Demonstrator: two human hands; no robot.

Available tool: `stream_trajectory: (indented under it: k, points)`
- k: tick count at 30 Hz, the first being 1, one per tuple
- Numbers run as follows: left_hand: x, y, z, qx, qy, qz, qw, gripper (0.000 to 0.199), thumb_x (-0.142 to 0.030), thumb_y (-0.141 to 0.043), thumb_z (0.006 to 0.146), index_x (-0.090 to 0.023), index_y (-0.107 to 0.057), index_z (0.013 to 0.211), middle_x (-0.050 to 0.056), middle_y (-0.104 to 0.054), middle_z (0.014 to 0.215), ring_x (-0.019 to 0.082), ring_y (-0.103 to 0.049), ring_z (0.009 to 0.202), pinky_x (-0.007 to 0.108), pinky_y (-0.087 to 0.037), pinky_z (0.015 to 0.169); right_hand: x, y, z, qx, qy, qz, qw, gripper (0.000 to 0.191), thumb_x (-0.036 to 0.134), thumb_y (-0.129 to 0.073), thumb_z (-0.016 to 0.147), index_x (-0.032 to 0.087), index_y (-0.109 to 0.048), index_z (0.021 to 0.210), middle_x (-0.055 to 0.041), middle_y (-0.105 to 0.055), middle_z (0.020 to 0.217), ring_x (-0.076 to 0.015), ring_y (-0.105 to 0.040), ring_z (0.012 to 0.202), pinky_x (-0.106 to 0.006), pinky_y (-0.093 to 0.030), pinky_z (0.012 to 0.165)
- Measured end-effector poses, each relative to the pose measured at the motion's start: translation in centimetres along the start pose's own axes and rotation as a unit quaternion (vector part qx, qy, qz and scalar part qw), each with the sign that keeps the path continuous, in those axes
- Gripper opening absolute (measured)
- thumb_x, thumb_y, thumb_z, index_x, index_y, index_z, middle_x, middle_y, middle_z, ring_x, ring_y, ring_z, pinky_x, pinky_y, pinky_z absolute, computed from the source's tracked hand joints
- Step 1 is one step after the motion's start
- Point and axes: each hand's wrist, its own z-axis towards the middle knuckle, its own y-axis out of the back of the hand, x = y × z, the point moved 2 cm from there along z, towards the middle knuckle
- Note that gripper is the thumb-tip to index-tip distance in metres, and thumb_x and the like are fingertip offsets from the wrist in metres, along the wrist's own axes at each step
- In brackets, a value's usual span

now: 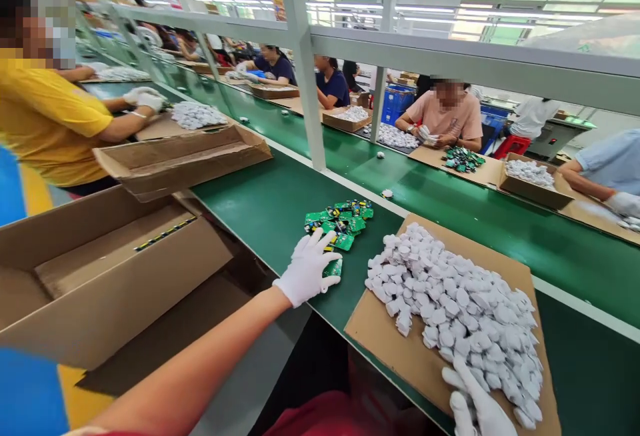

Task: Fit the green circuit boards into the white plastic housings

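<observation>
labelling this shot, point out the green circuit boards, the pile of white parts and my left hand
Green circuit boards (344,242): head view, one board's face
White parts pile (456,303): head view, heap's middle
Left hand (304,273): head view, back of glove

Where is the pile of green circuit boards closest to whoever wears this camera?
In the head view, the green circuit boards lie near the middle on the green worktop, by the left hand and left of the white pieces.

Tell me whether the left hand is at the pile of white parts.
No, the left hand is at the green circuit boards.
</observation>
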Motion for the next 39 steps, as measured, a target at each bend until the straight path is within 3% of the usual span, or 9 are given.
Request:
stream_trajectory:
  k: [6, 10, 13, 18, 22, 25, 32, 36, 39]
  points:
    - [-3.7, 2.6, -1.3, -0.008, 0.105, -0.332, 0.937, 0.049, -0.049, -0.064, 0.067, -0.028, -0.060, 0.111, 0.006, -0.059, 0.111, 0.025, -0.054, 0.100, 0.037, -0.040, 0.093, 0.1, 3.0, -0.9, -0.093, 0.051, -0.028, 0.994, 0.027, 0.026, -0.048, 0.087, 0.020, -0.061, 0.110, -0.0060, -0.073, 0.091, -0.0189, -0.068, 0.080, -0.030, -0.055, 0.072]
    - [-7.3, 2.3, -2.8, 0.130, 0.195, -0.577, 0.783, 0.062, -0.054, -0.066, 0.065, -0.024, -0.055, 0.118, 0.003, -0.061, 0.085, 0.017, -0.052, 0.070, 0.027, -0.042, 0.062, -2.6, 6.4, -1.4, -0.197, -0.038, -0.144, 0.969, 0.024, 0.030, -0.048, 0.088, 0.018, -0.065, 0.099, -0.0103, -0.068, 0.094, -0.0201, -0.064, 0.081, -0.033, -0.052, 0.073]
    - [-11.1, 1.0, -4.0, 0.224, 0.196, -0.704, 0.645, 0.061, -0.054, -0.064, 0.068, -0.020, -0.055, 0.118, 0.001, -0.057, 0.070, 0.013, -0.045, 0.060, 0.024, -0.037, 0.053, -4.2, 7.7, -1.3, -0.186, -0.092, -0.193, 0.959, 0.032, 0.041, -0.052, 0.084, 0.017, -0.066, 0.100, -0.0103, -0.064, 0.095, -0.0163, -0.059, 0.066, -0.028, -0.049, 0.058]
    - [-17.5, -1.4, -5.1, 0.386, 0.166, -0.782, 0.460, 0.044, -0.042, -0.064, 0.073, -0.017, -0.058, 0.109, 0.009, -0.062, 0.088, 0.013, -0.057, 0.061, 0.022, -0.040, 0.051, -4.9, 6.5, -1.1, -0.131, -0.079, -0.213, 0.965, 0.040, 0.046, -0.055, 0.079, 0.017, -0.060, 0.106, -0.0077, -0.063, 0.094, -0.0157, -0.056, 0.067, -0.028, -0.046, 0.064]
    - [-20.7, -2.0, -5.4, 0.484, 0.136, -0.787, 0.359, 0.040, -0.032, -0.067, 0.070, -0.015, -0.058, 0.105, 0.012, -0.063, 0.098, 0.016, -0.063, 0.067, 0.021, -0.044, 0.050, -5.5, 6.1, -1.9, -0.139, -0.143, -0.219, 0.955, 0.030, 0.044, -0.053, 0.080, 0.017, -0.060, 0.090, -0.0036, -0.063, 0.072, -0.0158, -0.057, 0.060, -0.026, -0.042, 0.058]
    - [-21.8, -2.5, -5.5, 0.513, 0.136, -0.773, 0.348, 0.037, -0.030, -0.069, 0.071, -0.014, -0.057, 0.102, 0.011, -0.064, 0.093, 0.014, -0.063, 0.062, 0.018, -0.044, 0.048, -5.8, 6.4, -2.7, -0.122, -0.190, -0.225, 0.948, 0.038, 0.045, -0.053, 0.080, 0.014, -0.058, 0.103, -0.0025, -0.063, 0.066, -0.0167, -0.058, 0.057, -0.026, -0.041, 0.054]
    - [-22.6, -4.4, -6.0, 0.501, 0.188, -0.745, 0.398, 0.042, -0.033, -0.068, 0.074, -0.014, -0.052, 0.108, 0.012, -0.068, 0.091, 0.011, -0.063, 0.055, 0.016, -0.039, 0.042, -5.5, 7.2, -1.7, -0.077, -0.110, -0.222, 0.966, 0.027, 0.037, -0.052, 0.081, 0.020, -0.058, 0.102, -0.0056, -0.066, 0.094, -0.0176, -0.063, 0.076, -0.026, -0.045, 0.066]
    - [-22.5, -4.6, -6.2, 0.504, 0.183, -0.739, 0.407, 0.045, -0.034, -0.068, 0.072, -0.014, -0.052, 0.110, 0.011, -0.068, 0.090, 0.010, -0.062, 0.053, 0.016, -0.039, 0.041, -5.9, 7.8, -0.6, -0.122, -0.166, -0.250, 0.946, 0.027, 0.038, -0.055, 0.079, 0.019, -0.060, 0.098, -0.0053, -0.066, 0.086, -0.0179, -0.062, 0.069, -0.026, -0.042, 0.059]
    - [-22.3, -4.7, -6.2, 0.496, 0.191, -0.736, 0.419, 0.047, -0.035, -0.069, 0.071, -0.013, -0.052, 0.109, 0.012, -0.068, 0.089, 0.010, -0.061, 0.052, 0.015, -0.038, 0.041, -5.4, 7.2, -0.2, -0.047, -0.126, -0.220, 0.966, 0.019, 0.037, -0.058, 0.077, 0.020, -0.062, 0.086, -0.0017, -0.064, 0.073, -0.0174, -0.059, 0.066, -0.027, -0.041, 0.061]
